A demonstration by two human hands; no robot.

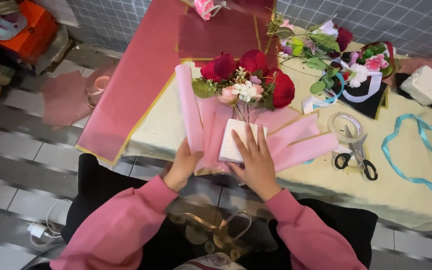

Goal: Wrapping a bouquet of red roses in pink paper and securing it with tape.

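My right hand (256, 162) lies flat, fingers spread, pressing on a white foam block (236, 141) at the table's near edge, not gripping it; my left hand (183, 167) at 9 o'clock of the block pinches the lower edge of the pink wrapping paper (196, 120), fingers closed on the fold. Pink paper fans out under the block, pleats going to 11 and 3 o'clock. Flower stems stick up from the block; red roses (253, 70) with small white and pink blooms sit at 12 o'clock of my hands. Scissors (358, 155) with black handles lie at 3 o'clock, touching a clear tape roll (345, 125). Blue ribbon (416, 150) loops further right. A second bouquet (361, 70) sits at 1 o'clock, a white foam chunk (426, 84) at 2 o'clock. Dark pink sheets (141, 75) hang off the table (356, 195) at 10 o'clock
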